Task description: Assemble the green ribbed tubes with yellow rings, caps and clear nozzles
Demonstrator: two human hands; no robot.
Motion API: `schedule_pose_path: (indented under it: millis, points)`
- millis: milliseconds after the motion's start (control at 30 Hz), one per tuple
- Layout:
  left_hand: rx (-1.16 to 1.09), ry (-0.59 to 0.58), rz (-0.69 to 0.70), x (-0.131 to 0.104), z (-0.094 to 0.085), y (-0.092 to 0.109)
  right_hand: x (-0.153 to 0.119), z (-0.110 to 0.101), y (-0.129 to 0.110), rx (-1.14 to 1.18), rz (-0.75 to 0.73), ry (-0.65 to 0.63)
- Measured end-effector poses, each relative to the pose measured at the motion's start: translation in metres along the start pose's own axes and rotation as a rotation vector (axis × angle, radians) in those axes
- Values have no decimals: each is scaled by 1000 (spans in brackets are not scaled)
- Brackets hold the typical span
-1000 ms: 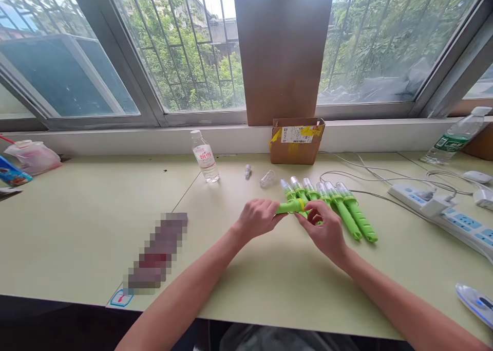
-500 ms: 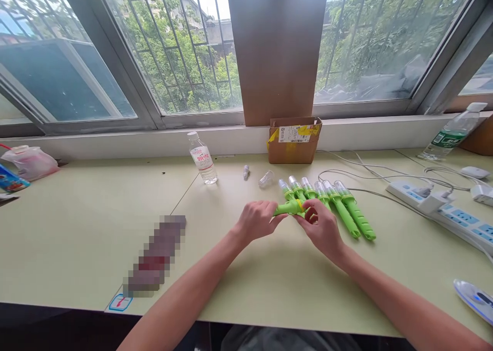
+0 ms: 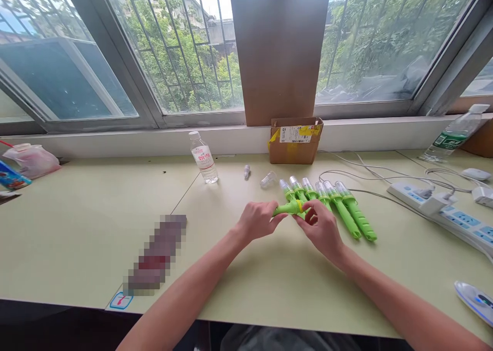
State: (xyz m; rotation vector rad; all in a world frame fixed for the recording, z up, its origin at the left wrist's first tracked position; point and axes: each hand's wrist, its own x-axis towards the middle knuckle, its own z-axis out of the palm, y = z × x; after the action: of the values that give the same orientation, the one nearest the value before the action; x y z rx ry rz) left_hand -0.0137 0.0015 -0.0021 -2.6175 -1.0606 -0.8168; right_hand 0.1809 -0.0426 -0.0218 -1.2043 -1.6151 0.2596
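A green plastic stick [image 3: 287,208] with a yellow ring at its right end lies sideways between my hands, above the table. My left hand [image 3: 257,221] is closed around its handle, which the fingers partly hide. At the ringed end, the thumb and fingertips of my right hand [image 3: 322,230] pinch the stick. Just beyond, several similar green sticks [image 3: 346,217] with clear ribbed caps lie side by side, some partly behind my right hand. A loose clear cap [image 3: 268,180] rests to their left, and a small whitish bulb-like piece [image 3: 247,172] lies farther left.
A water bottle [image 3: 204,158] and a small cardboard box [image 3: 295,145] stand toward the window. White cables and a power strip [image 3: 447,207] are on the right, with another bottle [image 3: 454,133] behind. A blurred-out dark object [image 3: 157,253] lies left of my left arm.
Both hands keep their hold on the green stick in nearly the same place. The whole view shifts very slightly; nothing else visibly moves.
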Motion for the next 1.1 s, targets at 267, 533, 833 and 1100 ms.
schedule_pose_path:
  millis: [267, 533, 833, 1100]
  points:
    - [34, 7, 5, 1, -2, 0, -1, 0, 1, -22, -17, 41]
    - [217, 194, 230, 4, -7, -7, 0, -3, -3, -103, -47, 96]
    - [217, 186, 180, 3, -5, -5, 0, -2, -2, -31, 41, 19]
    - [136, 129, 106, 2, -1, -3, -1, 2, -1, 18, 77, 13]
